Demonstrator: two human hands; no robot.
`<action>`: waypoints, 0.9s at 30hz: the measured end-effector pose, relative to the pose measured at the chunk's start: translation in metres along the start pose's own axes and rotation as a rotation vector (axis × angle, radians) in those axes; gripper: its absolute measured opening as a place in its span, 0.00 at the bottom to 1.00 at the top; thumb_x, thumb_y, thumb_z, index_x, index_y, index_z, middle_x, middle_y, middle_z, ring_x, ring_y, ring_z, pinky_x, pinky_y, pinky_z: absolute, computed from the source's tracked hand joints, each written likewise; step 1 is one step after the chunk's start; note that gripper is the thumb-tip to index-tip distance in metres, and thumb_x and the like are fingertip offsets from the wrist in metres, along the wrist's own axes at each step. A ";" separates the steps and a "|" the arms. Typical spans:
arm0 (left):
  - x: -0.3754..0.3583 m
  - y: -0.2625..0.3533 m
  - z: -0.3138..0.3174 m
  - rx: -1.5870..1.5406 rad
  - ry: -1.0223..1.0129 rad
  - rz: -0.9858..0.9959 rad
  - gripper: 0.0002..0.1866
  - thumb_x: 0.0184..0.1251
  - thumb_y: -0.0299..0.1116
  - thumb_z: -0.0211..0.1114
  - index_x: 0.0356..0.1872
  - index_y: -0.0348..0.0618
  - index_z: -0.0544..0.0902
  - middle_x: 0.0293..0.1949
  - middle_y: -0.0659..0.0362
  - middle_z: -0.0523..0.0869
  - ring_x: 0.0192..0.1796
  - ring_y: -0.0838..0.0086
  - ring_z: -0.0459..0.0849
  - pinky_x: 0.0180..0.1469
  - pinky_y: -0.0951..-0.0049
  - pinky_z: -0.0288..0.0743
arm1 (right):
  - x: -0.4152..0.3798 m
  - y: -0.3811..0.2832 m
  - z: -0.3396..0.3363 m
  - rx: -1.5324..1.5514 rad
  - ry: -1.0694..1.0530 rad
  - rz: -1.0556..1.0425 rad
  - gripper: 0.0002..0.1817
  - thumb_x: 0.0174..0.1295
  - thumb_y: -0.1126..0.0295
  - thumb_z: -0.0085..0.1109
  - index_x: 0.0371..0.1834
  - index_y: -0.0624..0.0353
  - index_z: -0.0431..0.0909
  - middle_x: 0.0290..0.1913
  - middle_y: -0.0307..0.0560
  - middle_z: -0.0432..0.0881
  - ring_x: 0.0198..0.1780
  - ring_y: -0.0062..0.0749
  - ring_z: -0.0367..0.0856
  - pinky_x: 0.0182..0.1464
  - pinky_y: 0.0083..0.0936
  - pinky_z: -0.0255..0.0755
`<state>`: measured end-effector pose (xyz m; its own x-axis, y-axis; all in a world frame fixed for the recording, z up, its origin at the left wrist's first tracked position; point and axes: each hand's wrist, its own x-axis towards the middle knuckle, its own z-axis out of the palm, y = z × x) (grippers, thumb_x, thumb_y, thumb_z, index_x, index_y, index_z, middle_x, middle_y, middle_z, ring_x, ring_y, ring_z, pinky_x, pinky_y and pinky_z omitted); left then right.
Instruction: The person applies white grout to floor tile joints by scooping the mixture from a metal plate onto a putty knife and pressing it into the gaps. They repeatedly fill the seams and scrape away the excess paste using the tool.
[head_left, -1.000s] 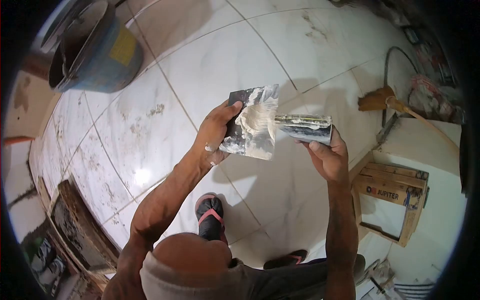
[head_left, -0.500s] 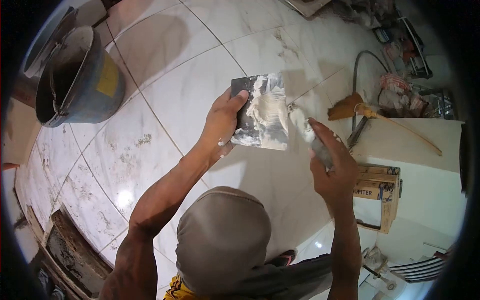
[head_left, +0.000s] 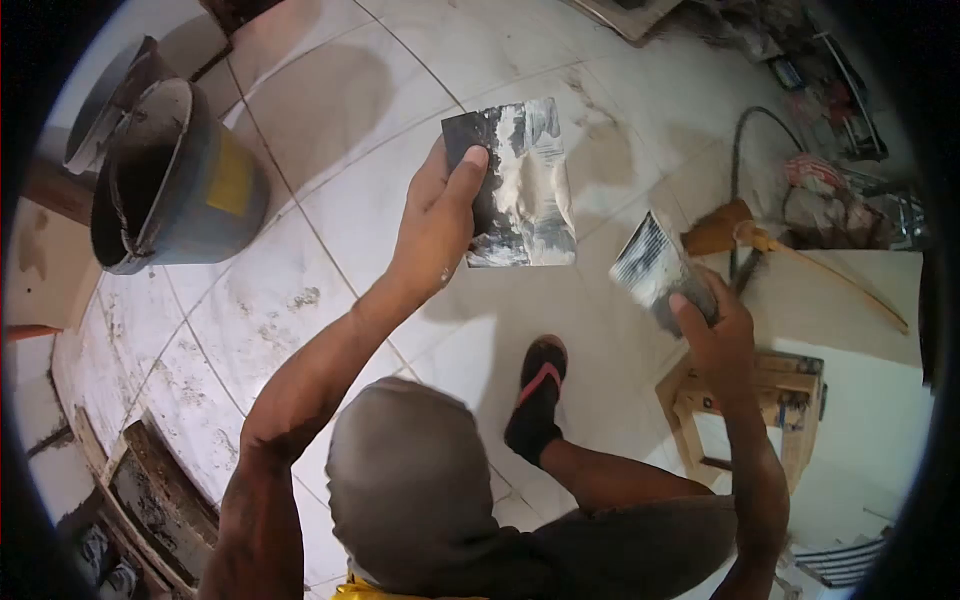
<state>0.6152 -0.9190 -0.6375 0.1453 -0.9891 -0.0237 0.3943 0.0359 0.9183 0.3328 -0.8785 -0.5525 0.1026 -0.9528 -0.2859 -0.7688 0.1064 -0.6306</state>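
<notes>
Interior room under building or finishing work, probably in a home, though the curved, dark-edged view leaves the type of premises uncertain. Indicators: pale floor tiles point(head_left: 450, 310) soiled with dried smears; a mortar-stained bucket point(head_left: 225, 200); a wooden-framed trough point(head_left: 160, 490), lower left; a broom point(head_left: 715, 228) and assorted clutter point(head_left: 815, 200) along the right side; a wooden crate point(head_left: 790, 380) beneath.

The floor tiles point(head_left: 440, 330) look smooth and glossy, veined pale like marble — dull with dirt in places. The bucket point(head_left: 215, 210) looks like scuffed matt plastic; the crate point(head_left: 795, 375) is bare wood. Creamy paste point(head_left: 530, 190) lies ridged and rough on the dark, flat plate point(head_left: 485, 222) — the cap point(head_left: 410, 460) is matt cloth.
</notes>
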 end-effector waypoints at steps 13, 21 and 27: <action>-0.007 -0.039 -0.041 0.709 -0.187 0.846 0.21 0.71 0.22 0.47 0.64 0.37 0.68 0.54 0.41 0.82 0.46 0.57 0.88 0.46 0.71 0.81 | 0.059 0.001 0.135 1.506 -0.470 0.277 0.19 0.67 0.66 0.51 0.55 0.69 0.70 0.47 0.53 0.81 0.44 0.36 0.82 0.45 0.39 0.78; -0.023 -0.057 -0.037 0.612 -0.329 0.774 0.28 0.67 0.16 0.47 0.68 0.47 0.68 0.57 0.39 0.79 0.53 0.51 0.85 0.49 0.67 0.82 | 0.060 0.014 0.137 1.658 -0.502 0.366 0.15 0.67 0.68 0.50 0.52 0.67 0.74 0.46 0.50 0.83 0.44 0.34 0.82 0.43 0.38 0.78; -0.025 -0.067 -0.041 0.586 -0.357 0.702 0.20 0.74 0.24 0.48 0.65 0.44 0.71 0.58 0.39 0.79 0.56 0.49 0.83 0.52 0.66 0.82 | 0.063 0.020 0.137 1.716 -0.513 0.379 0.14 0.67 0.68 0.51 0.51 0.65 0.76 0.46 0.49 0.84 0.45 0.32 0.83 0.42 0.37 0.78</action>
<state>0.6225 -0.8913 -0.7144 -0.1458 -0.7587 0.6349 -0.2034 0.6510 0.7313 0.4106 -0.8970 -0.6816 0.5120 -0.6745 -0.5319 0.5927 0.7256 -0.3496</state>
